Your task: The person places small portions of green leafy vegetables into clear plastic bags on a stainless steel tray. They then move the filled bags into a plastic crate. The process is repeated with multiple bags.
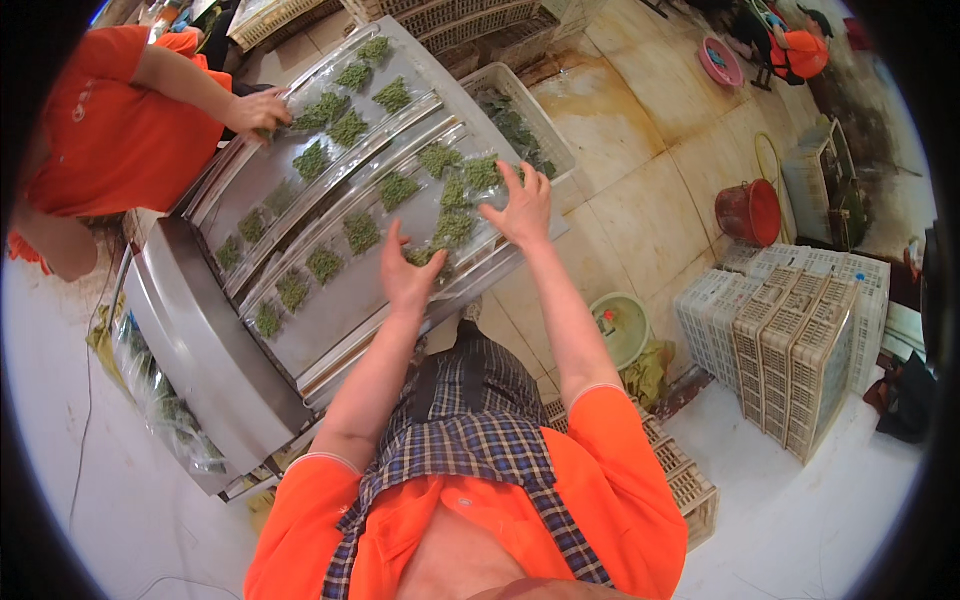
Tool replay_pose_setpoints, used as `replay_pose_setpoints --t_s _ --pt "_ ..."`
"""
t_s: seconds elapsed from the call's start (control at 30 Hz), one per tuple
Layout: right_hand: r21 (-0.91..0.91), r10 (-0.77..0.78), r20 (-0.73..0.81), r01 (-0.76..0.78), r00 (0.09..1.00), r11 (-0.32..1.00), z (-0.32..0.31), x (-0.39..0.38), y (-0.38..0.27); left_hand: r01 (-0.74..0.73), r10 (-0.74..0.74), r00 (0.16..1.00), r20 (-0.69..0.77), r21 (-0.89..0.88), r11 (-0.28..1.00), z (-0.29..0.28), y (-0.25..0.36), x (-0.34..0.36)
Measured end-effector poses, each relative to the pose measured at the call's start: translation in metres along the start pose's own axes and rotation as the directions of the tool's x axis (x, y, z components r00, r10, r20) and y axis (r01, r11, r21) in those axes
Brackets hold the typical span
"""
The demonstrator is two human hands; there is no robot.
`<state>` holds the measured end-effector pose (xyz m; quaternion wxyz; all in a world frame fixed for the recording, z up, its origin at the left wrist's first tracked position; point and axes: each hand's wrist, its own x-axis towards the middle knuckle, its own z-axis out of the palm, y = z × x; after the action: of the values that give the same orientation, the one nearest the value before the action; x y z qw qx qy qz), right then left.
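Two metal-edged lanes of a flat sloping machine bed (310, 345) carry several small green bunches, finely clustered like green peppercorns, on clear film. Over the near lane, my left hand (408, 280) is open, thumb and fingers spread beside a green bunch (455, 228). My right hand (524, 210) lies farther right, also open, its fingertips at the edge of another bunch (482, 172). Whether the fingers press on the bunches is hard to tell. Rows of bunches run down toward a rounded metal housing (215, 350) at the left.
Across the bed, a co-worker's hand (258, 112) touches the far lane. Behind the bed's right end stands a crate (550, 140) with dark green contents. A pale green basin (622, 330), a red bucket (748, 212) and stacked plastic crates (800, 350) stand on the right-hand floor.
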<state>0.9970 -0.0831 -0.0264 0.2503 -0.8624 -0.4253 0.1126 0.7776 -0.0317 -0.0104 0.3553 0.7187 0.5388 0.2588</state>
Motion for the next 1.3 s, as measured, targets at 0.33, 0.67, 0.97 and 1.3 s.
replay_pose_setpoints --t_s 0.33,0.67,0.97,1.3 --pt "0.896 0.431 0.123 -0.287 0.894 0.339 0.005 0.042 0.072 -0.023 0.028 0.999 0.021 -0.199 0.980 0.129 0.080 0.066" --pt "-0.028 0.015 -0.173 -0.020 0.985 0.999 0.018 0.026 -0.021 -0.325 0.348 0.898 -0.269 0.128 0.937 -0.014 0.004 0.074" --pt "-0.174 0.144 0.226 -0.105 0.963 0.979 0.060 0.033 -0.135 0.640 -0.346 0.682 -0.644 0.298 0.708 -0.177 -0.174 0.008" --pt "-0.056 -0.167 0.157 0.177 0.973 0.983 0.040 0.027 -0.101 0.302 -0.238 0.949 -0.206 0.381 0.874 -0.040 -0.024 0.003"
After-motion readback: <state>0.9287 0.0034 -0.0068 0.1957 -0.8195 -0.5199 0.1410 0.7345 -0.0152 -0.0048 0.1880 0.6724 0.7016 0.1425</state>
